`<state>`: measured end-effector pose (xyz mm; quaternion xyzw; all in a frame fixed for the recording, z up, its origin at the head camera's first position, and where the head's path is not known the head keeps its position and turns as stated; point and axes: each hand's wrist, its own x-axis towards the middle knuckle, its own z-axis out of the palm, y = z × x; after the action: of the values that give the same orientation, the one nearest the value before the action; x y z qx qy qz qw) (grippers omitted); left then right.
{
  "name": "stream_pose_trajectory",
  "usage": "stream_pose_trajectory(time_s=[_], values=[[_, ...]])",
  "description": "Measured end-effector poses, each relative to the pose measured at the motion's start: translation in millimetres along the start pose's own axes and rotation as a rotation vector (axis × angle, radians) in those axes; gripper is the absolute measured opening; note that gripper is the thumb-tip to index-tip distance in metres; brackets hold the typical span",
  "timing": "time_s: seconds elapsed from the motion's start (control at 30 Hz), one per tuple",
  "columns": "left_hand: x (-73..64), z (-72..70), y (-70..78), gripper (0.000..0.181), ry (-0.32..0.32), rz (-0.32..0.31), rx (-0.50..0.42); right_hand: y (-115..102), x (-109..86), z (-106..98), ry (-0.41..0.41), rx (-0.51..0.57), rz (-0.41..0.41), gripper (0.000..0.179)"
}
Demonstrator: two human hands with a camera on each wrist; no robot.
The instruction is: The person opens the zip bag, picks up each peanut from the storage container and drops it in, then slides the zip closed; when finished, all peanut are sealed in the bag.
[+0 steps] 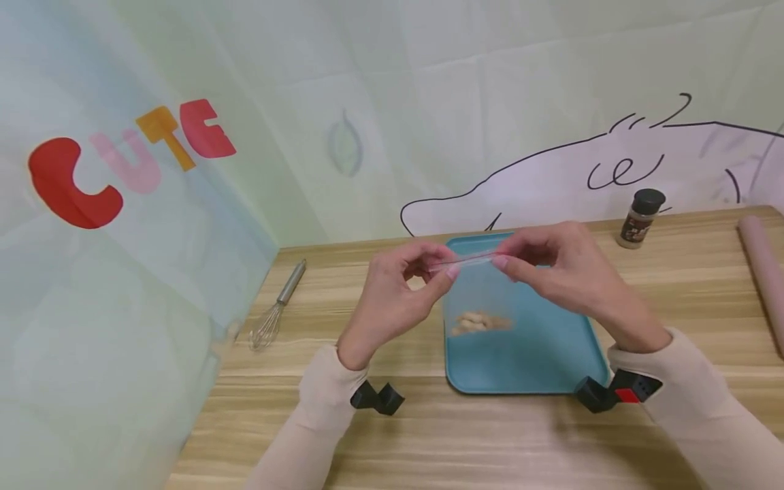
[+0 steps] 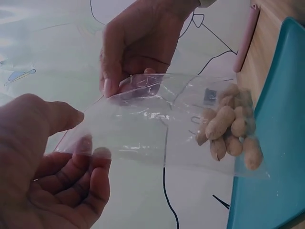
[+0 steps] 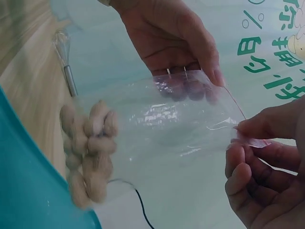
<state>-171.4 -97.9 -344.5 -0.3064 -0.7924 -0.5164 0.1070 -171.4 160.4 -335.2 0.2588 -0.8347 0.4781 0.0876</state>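
A clear zip bag [image 1: 480, 289] with a red line along its top hangs over the blue tray [image 1: 527, 361]. Several peanuts in their shells [image 2: 224, 129] lie at its bottom. My left hand [image 1: 398, 292] holds one end of the bag's top edge, thumb on one side and curled fingers on the other. At the opposite end, my right hand [image 1: 560, 272] pinches the top corner between thumb and fingers. Through the film, the left fingertips [image 3: 195, 88] show behind the bag in the right wrist view. Whether the seal is fully closed I cannot tell.
A whisk [image 1: 278, 309] lies on the wooden table [image 1: 392, 442] to the left. Behind the tray on the right stands a black-capped seasoning jar [image 1: 640, 219]. A pink roll [image 1: 762, 272] lies at the far right. A printed cloth hangs behind the table.
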Motion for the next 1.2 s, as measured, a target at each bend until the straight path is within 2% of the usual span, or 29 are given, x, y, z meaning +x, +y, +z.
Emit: stream_pose_trajectory(time_s=[0.13, 0.33, 0.57, 0.73, 0.93, 1.2], values=[[0.5, 8.6, -0.4, 0.007, -0.024, 0.018, -0.040, 2, -1.6, 5, 0.015, 0.013, -0.056, 0.009], [-0.6, 15.2, 1.0, 0.006, -0.037, 0.041, -0.015, 3, -1.3, 10, -0.011, -0.012, -0.139, 0.010], [-2.2, 16.1, -0.8, 0.004, -0.047, 0.094, 0.039, 1, -2.7, 13, -0.038, -0.028, -0.132, 0.011], [-2.8, 17.7, -2.7, 0.003, -0.048, 0.116, 0.057, 2, -2.4, 14, -0.044, -0.056, -0.172, 0.010], [-4.1, 18.3, 1.0, 0.004, -0.048, 0.136, 0.146, 1, -2.6, 13, -0.054, -0.086, -0.197, 0.010], [-4.4, 14.5, 6.0, 0.005, -0.057, 0.171, 0.198, -3, -4.2, 6, -0.052, -0.086, -0.163, 0.011]])
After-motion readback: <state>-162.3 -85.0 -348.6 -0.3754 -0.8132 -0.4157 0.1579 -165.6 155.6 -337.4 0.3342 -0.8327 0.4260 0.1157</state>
